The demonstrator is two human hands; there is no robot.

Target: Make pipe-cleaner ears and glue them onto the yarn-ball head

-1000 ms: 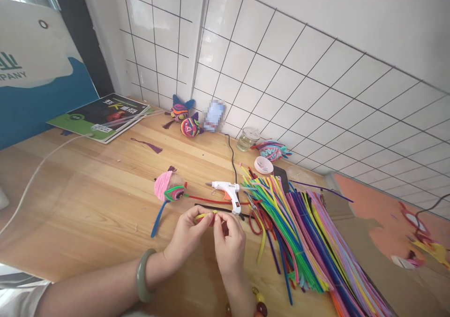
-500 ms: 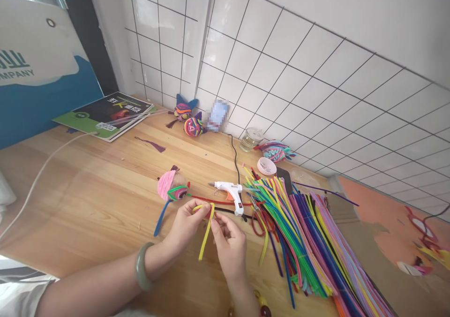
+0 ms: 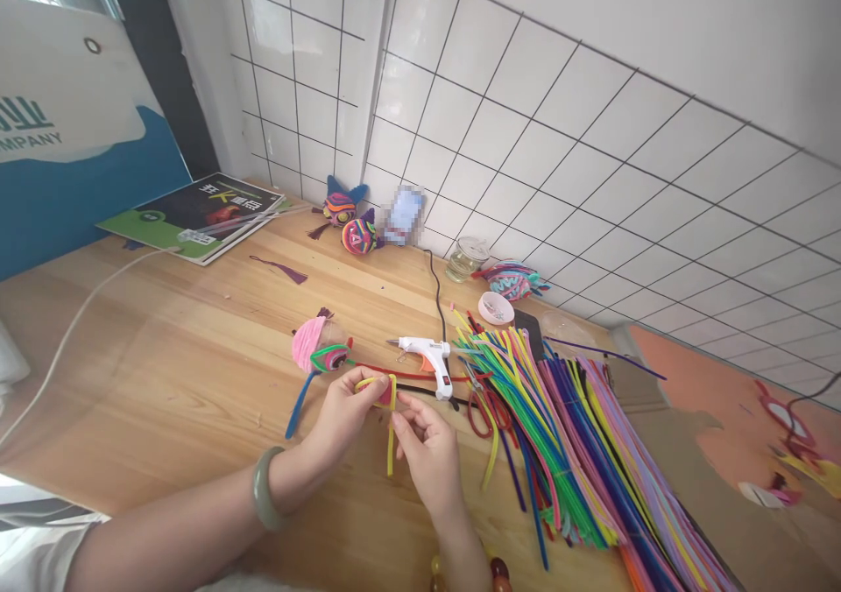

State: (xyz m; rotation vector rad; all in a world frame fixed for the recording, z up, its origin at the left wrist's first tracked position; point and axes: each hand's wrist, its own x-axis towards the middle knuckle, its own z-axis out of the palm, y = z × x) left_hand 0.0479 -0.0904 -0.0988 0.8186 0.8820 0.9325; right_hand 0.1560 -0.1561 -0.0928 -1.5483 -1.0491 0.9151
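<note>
One small red piece, located above the wooden table in the left hand, thumb and fingers pinching it; one yellow pipe cleaner, bent along part of its edge, one end hanging loose. Right hand: fingers curled, thumb tip against the hanging length; whether they grip it is unclear. Condition, as judged: edging partly laid, the loose end not yet worked in. One ball, just beyond the left hand, unfinished: pink winding over one side, a green-edged patch on it, the remainder bare. Three fully covered figures, apparently complete: one blue-eared and one round striped, side by side near the wall; one blue-and-pink, farther right. Containers: one glass jar, its contents pale and clear-looking, kind uncertain; one pink dish, just in front, holding small loose bits too tiny to identify. One white glue gun, lying beyond the hands, near bundled pipe cleaners.
</note>
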